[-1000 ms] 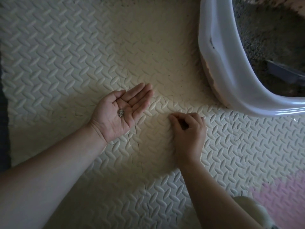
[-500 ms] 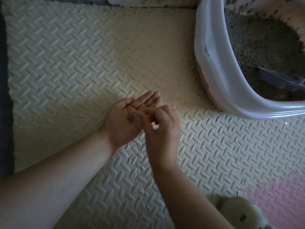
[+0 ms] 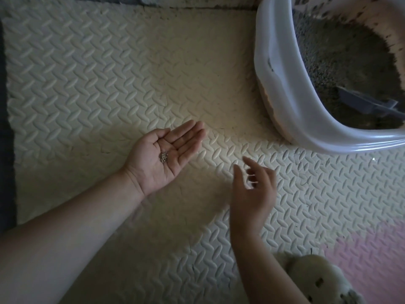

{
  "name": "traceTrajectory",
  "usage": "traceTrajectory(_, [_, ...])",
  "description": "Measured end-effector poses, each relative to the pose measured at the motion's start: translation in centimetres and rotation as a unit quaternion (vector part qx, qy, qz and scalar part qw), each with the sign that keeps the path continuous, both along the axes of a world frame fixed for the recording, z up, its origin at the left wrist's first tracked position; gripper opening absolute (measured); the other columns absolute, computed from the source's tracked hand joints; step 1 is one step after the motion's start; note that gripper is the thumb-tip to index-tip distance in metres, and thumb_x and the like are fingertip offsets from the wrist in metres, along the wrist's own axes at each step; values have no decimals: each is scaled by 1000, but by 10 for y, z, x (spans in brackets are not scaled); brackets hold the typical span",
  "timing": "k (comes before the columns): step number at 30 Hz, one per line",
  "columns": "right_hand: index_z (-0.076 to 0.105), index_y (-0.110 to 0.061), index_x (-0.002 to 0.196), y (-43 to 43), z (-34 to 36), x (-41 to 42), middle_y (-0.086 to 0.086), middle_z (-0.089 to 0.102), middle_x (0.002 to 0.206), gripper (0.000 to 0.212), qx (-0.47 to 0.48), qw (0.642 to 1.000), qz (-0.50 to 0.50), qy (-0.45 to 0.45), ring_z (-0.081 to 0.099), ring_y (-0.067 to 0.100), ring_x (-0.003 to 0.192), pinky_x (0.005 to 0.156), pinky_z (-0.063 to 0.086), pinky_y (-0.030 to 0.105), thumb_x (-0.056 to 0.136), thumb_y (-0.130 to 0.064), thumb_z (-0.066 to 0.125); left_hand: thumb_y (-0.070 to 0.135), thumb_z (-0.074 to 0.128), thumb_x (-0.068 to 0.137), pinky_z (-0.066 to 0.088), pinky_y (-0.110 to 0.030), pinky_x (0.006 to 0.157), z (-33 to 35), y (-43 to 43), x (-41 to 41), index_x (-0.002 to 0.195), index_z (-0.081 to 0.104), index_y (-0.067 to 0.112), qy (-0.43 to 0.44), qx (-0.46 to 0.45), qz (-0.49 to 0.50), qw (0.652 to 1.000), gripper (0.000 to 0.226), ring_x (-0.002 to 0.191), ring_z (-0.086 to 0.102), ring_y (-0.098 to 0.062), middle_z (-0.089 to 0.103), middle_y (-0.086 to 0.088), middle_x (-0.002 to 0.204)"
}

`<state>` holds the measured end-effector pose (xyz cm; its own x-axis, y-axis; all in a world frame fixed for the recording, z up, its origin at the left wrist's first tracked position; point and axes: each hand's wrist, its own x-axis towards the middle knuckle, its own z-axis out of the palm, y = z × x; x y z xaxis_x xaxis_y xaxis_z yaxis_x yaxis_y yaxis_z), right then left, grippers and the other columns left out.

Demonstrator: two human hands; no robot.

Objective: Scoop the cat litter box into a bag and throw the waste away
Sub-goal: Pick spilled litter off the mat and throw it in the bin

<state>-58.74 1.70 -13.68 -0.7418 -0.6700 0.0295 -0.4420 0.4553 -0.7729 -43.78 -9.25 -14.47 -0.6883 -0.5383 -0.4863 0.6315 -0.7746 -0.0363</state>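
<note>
While left hand (image 3: 151,167) lies flat, palm up, cupping a small pile of grey litter granules (image 3: 163,157) | right hand (image 3: 252,189) above cream foam floor mat (image 3: 109,73), fingers loosely spread, empty | granules likely light, loose, quick to roll: keep palm level | white plastic litter box (image 3: 282,95) upper right, grey plastic scoop (image 3: 368,105) inside

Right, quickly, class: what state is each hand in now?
Left hand: open, palm up, litter grains lying on it.
Right hand: open, fingers relaxed, holding nothing visible; slightly blurred.
</note>
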Motion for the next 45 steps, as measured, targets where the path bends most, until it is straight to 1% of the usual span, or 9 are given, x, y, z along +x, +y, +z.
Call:
traceTrajectory(2, [70, -32, 106, 3, -7, -19, -16, 54, 94, 24, 32, 998, -45, -9, 56, 9, 89, 82, 54, 36, 82, -30, 71, 22, 28, 94, 50, -38, 95, 2, 1, 3, 104, 70, -6, -16, -2, -1, 1000, 51, 115, 60, -30, 65, -17, 119])
traceTrajectory(10, [75, -33, 89, -13, -24, -27, -17, 59, 84, 11, 58, 996, -74, -3, 51, 6, 91, 90, 47, 30, 81, -39, 71, 21, 30, 93, 54, -38, 90, 3, 2, 8, 102, 70, -6, -25, -6, -1, 1000, 49, 112, 62, -30, 66, -18, 118])
traceTrajectory(15, [71, -23, 92, -15, -30, -28, -16, 56, 89, 12, 79, 995, -18, 64, 47, 5, 89, 88, 47, 37, 89, -30, 62, 21, 28, 94, 54, -37, 90, 4, 1, 6, 100, 71, -5, -37, -4, 1, 999, 51, 111, 63, -29, 66, -17, 117])
traceTrajectory(18, [70, -24, 91, -21, -23, -20, -17, 55, 87, 10, 57, 998, -20, 25, 51, 7, 87, 85, 48, 39, 90, -27, 60, 22, 26, 96, 53, -37, 92, 5, 2, 3, 101, 71, -6, -30, 0, 0, 1000, 53, 113, 62, -29, 65, -17, 119])
traceTrajectory(23, [68, -20, 89, -36, 10, 42, -10, 55, 82, 6, -67, 987, 143, 4, 53, 11, 76, 70, 50, 36, 87, -24, 64, 23, 24, 97, 45, -39, 99, 3, 1, -2, 109, 67, -7, -19, -9, -1, 1000, 54, 116, 59, -30, 61, -18, 126])
traceTrajectory(33, [73, -23, 95, -54, 15, 81, -10, 56, 80, 11, -98, 972, 212, -3, 52, 13, 74, 67, 48, 41, 88, -22, 65, 22, 16, 99, 47, -38, 98, 12, -11, 3, 113, 64, -7, -14, -32, 32, 999, 58, 114, 60, -29, 60, -19, 127])
traceTrajectory(39, [74, -14, 88, -94, 43, 96, -4, 57, 76, 10, -155, 965, 197, -82, 52, 7, 67, 63, 43, 15, 80, -9, 74, 19, 20, 95, 42, -40, 103, 35, -31, 17, 121, 58, -8, -7, -71, 105, 992, 53, 119, 56, -31, 57, -21, 128])
traceTrajectory(42, [69, -13, 80, -119, 80, 101, -3, 58, 74, 4, -169, 956, 222, -94, 53, 8, 67, 65, 42, 14, 81, -15, 72, 17, 16, 97, 43, -42, 102, 62, -43, 23, 118, 60, -8, 10, -40, 180, 983, 55, 119, 56, -32, 58, -21, 127])
traceTrajectory(45, [69, -7, 83, -139, 132, 99, 0, 59, 77, 10, -193, 937, 285, -58, 51, 2, 69, 66, 42, 12, 86, -16, 65, 15, 20, 98, 32, -39, 111, 98, -47, 33, 118, 60, -7, -9, -16, 225, 974, 50, 127, 48, -30, 58, -21, 128])
